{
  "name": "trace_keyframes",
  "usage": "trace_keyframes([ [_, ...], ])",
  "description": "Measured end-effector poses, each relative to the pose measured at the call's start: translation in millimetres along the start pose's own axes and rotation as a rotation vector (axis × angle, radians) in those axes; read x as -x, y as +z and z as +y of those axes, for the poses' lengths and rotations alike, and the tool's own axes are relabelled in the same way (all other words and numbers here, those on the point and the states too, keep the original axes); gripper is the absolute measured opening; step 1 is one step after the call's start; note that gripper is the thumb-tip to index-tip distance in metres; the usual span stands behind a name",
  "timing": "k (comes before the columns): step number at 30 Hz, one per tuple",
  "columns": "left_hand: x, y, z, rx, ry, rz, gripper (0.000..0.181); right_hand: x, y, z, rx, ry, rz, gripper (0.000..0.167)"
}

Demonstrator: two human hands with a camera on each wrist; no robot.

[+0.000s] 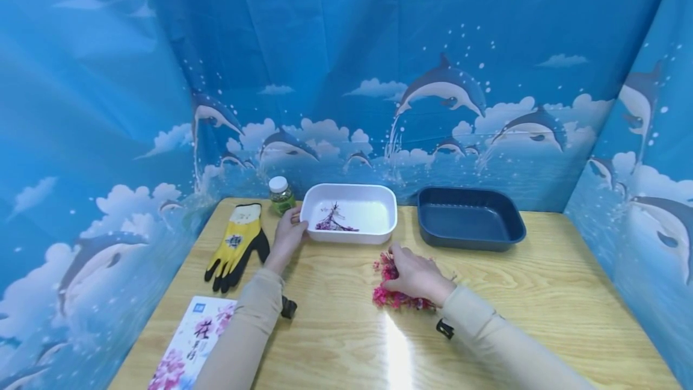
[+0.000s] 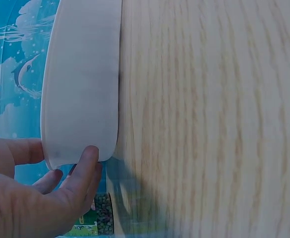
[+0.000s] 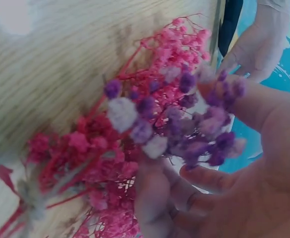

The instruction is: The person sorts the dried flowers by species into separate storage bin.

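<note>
In the head view my left hand [image 1: 289, 232] holds the left end of a white rectangular basin [image 1: 392, 216]. The left wrist view shows fingertips against the basin's outer wall [image 2: 85, 84] and another digit at its rim. A sprig with purple flowers [image 1: 335, 221] lies inside the basin. My right hand [image 1: 418, 275] is over a bunch of pink dried flowers [image 1: 383, 297] on the table. Its fingers curl around purple and white dried flowers [image 3: 145, 130], seen close in the right wrist view against the pink ones [image 3: 80, 144]. Where exactly the fingers meet the stems is hidden.
A navy blue basin [image 1: 471, 224] stands right of the white one. Behind my left hand is a jar with a white lid [image 1: 281, 197]. A yellow and black glove [image 1: 235, 248] and a flower-printed packet [image 1: 189, 342] lie on the left. A dolphin-print curtain [image 1: 346, 77] encloses the table.
</note>
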State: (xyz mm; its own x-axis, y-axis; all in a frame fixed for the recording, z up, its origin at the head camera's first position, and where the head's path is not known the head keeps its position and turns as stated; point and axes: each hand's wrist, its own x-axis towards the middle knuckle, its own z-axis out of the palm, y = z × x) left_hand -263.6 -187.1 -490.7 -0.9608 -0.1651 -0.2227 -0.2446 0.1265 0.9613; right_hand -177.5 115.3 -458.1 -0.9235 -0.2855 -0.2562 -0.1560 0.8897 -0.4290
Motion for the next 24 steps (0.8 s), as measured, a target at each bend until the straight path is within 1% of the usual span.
trace_keyframes([
  [6,1.2,-0.4,0.6,-0.006,-0.013,-0.006,0.056,0.2,-6,6,-0.074,-0.036,-0.038,0.076],
  [11,1.6,-1.0,0.7,-0.003,-0.016,-0.008,0.056,2.3,-11,12,-0.127,-0.072,-0.047,0.075],
  [13,1.4,-1.1,0.5,-0.003,-0.017,-0.008,0.057,3.9,-14,13,-0.171,-0.086,-0.049,0.076],
  [18,0.7,-1.1,0.1,0.0,-0.013,-0.009,0.057,5.7,-23,17,-0.359,-0.088,-0.084,0.072],
  [20,0.7,-1.1,0.4,0.004,-0.012,-0.009,0.057,5.0,-28,20,-0.422,-0.102,-0.098,0.068],
  [24,1.1,-1.6,1.3,0.005,-0.011,-0.012,0.057,3.6,-38,26,-0.507,-0.155,-0.101,0.061],
])
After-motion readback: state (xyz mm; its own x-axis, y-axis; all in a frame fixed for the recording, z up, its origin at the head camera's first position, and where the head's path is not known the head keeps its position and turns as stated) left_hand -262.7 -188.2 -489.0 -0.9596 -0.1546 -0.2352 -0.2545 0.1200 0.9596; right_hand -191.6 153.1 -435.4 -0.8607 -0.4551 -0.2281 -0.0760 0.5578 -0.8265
